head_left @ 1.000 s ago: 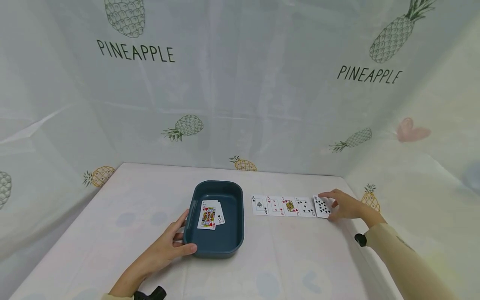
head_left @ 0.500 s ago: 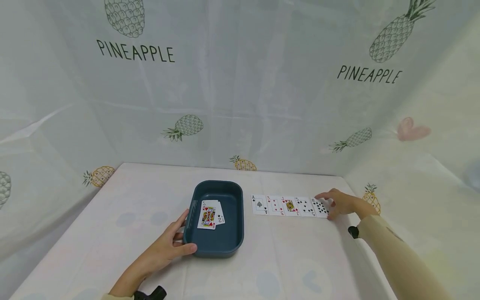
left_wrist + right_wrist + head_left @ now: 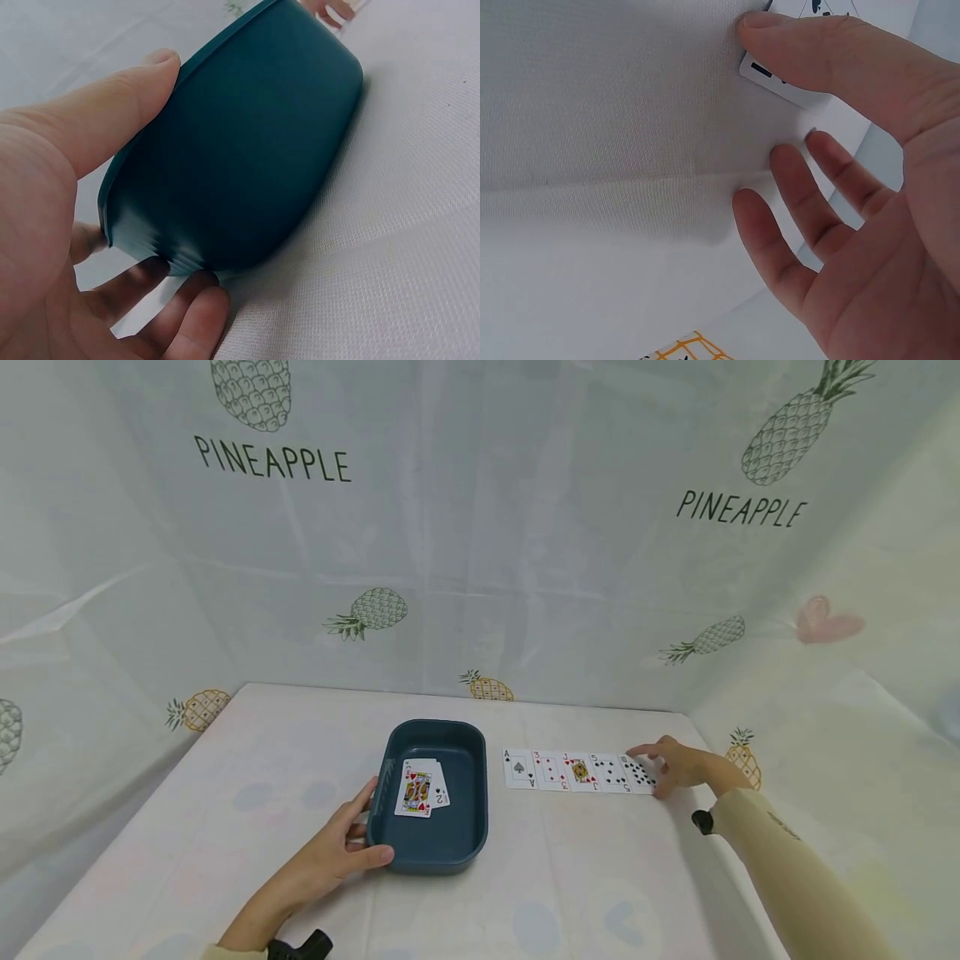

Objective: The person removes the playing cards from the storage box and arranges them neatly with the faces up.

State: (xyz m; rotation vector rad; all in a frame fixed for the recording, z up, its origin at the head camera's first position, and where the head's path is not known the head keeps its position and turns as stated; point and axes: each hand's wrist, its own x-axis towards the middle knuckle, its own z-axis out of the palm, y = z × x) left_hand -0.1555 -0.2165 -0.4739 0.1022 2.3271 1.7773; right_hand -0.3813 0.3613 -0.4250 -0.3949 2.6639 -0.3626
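Fingertips of our right hand (image 3: 678, 766) press flat on the end card (image 3: 641, 774), farthest right of the tray (image 3: 437, 852); our left hand (image 3: 337, 856) cups the tray's corner. We slide gently, avoiding neighbouring cards.

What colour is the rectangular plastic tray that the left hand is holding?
The rectangular plastic tray is dark teal, a blue-green, seen best in the head view.

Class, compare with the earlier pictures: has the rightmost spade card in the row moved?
Yes. The rightmost spade card has slid left under the right hand, now overlapping the five; the tray stays put.
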